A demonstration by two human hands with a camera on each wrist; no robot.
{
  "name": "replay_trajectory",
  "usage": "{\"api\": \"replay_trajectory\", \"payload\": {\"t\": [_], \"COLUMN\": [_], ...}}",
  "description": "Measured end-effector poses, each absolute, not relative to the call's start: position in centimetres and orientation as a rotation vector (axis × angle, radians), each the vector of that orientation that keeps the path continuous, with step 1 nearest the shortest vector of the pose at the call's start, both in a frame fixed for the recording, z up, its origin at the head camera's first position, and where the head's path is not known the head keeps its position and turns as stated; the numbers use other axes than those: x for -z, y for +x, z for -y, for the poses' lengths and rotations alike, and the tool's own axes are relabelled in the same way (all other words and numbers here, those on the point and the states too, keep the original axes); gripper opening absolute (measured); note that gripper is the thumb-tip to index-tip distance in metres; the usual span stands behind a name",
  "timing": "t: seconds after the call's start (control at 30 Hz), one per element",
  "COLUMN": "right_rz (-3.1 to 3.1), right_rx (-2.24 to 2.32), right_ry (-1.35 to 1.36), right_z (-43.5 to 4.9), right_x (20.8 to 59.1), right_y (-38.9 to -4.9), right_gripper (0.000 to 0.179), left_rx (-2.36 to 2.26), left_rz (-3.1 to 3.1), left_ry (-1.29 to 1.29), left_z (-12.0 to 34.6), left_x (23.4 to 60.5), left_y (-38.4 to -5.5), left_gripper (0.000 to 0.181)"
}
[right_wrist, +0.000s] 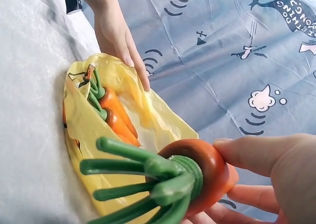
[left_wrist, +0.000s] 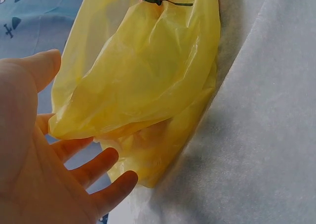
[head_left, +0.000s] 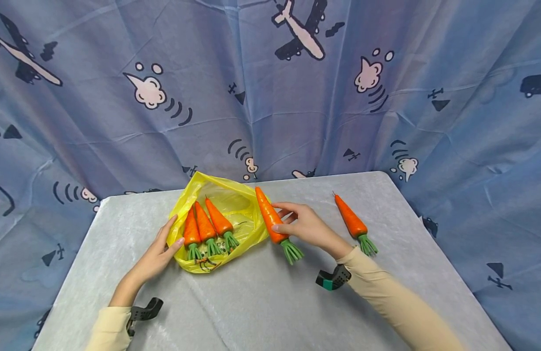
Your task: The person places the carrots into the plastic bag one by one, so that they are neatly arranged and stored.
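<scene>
A carrot point(head_left: 267, 214) with a green stem end is held between the thumb and fingers of my right hand point(head_left: 303, 225), at the right side of a yellow plastic bag point(head_left: 248, 239). In the right wrist view the green stalks of this carrot point(right_wrist: 212, 172) point toward the camera, over the bag's edge. Three carrots lie side by side inside the bag, among them the right one point(head_left: 219, 216), stalks toward me. My left hand point(head_left: 156, 253) is at the bag's left rim. Its fingers are spread and loosely extended against the plastic in the left wrist view.
Another carrot point(head_left: 351, 217) lies on the table at the right, beyond my right wrist. A pale grey cloth point(head_left: 253, 312) covers the table. Behind it hangs a blue curtain point(head_left: 253, 73) with printed airplanes.
</scene>
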State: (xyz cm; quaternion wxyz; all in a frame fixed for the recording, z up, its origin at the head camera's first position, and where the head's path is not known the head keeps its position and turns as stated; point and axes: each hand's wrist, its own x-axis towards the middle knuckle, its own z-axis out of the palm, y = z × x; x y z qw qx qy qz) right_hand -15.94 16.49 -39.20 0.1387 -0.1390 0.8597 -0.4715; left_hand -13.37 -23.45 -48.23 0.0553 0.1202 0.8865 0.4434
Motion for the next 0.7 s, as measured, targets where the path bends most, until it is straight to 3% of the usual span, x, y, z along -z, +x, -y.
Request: {"api": "replay_trajectory", "payload": {"t": [0.7], "right_rz": [-2.458], "right_rx": [1.333], "right_ry": [-0.568], "right_z": [-12.2], "right_x": [38.8], "right_y": [-17.0], "right_gripper": [0.06], "left_rx": [-1.328], "left_rz": [-2.729], "left_ry": [0.372], "left_z": [23.4], "left_x": [48.5], "left_y": [-13.4], "left_gripper": [0.071]}}
